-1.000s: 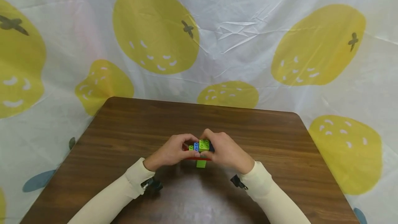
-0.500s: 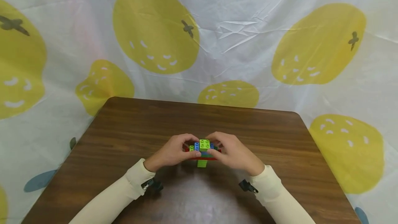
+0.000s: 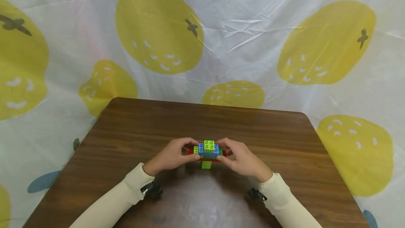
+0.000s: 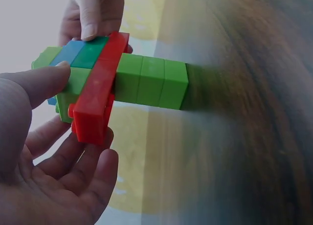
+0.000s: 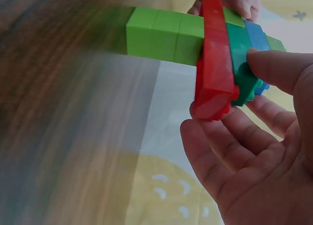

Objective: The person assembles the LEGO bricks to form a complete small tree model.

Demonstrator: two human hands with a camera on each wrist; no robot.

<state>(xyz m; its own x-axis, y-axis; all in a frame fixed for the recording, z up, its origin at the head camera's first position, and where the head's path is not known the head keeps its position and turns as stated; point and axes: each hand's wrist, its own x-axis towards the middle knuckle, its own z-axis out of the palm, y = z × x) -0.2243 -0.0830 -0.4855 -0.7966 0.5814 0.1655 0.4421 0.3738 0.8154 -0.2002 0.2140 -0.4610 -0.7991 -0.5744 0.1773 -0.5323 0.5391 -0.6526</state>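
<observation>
A toy-brick structure (image 3: 209,146) stands upright on the table between both hands. Its stem is several light green bricks (image 4: 151,81) stacked up, topped by a long red brick (image 4: 100,90). Above the red come a light green and a dark green brick (image 5: 238,49) side by side, then a blue brick (image 3: 201,148), with a light green one on top. The left hand (image 3: 175,154) grips the left side, thumb on the light green brick, fingers behind. The right hand (image 3: 243,157) holds the right side, its thumb on the dark green brick.
The brown wooden table (image 3: 152,119) has rounded far corners. Behind it hangs a white curtain (image 3: 234,52) printed with yellow lemons. A small dark device (image 3: 152,190) is strapped at each wrist, beside the cream sleeves (image 3: 107,200).
The right hand has moved right, off the top light green brick and round to the structure's right end, uncovering the blue, dark green and red bricks there. The left hand keeps its hold.
</observation>
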